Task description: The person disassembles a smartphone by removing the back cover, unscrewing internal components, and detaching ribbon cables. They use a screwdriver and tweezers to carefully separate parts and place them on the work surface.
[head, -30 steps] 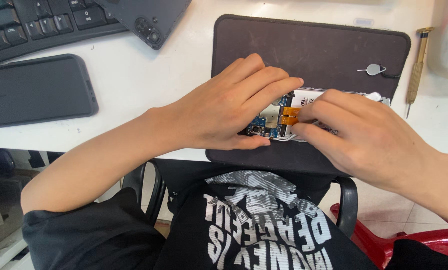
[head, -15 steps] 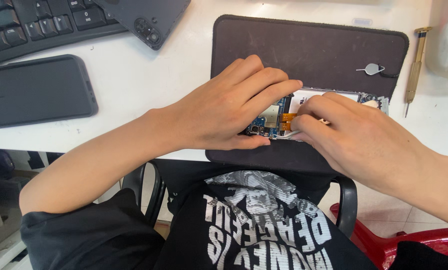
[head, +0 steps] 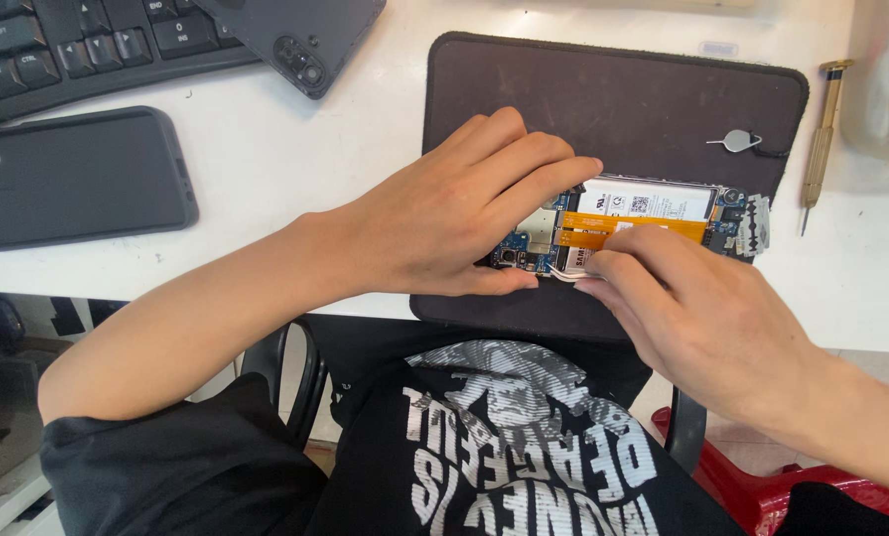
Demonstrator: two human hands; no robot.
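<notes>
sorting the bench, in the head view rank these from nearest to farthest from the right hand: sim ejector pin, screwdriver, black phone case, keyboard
From the right hand:
1. sim ejector pin, just above it on the dark mat
2. screwdriver, upper right, off the mat's edge
3. black phone case, far left on the white table
4. keyboard, top left corner, beyond the case

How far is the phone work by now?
Done: the opened phone lies on the dark mat with back cover off, battery and orange flex cable exposed. In hand: the left hand pins its top end; the right hand works at the near edge. Left: the board sits inside.
</notes>
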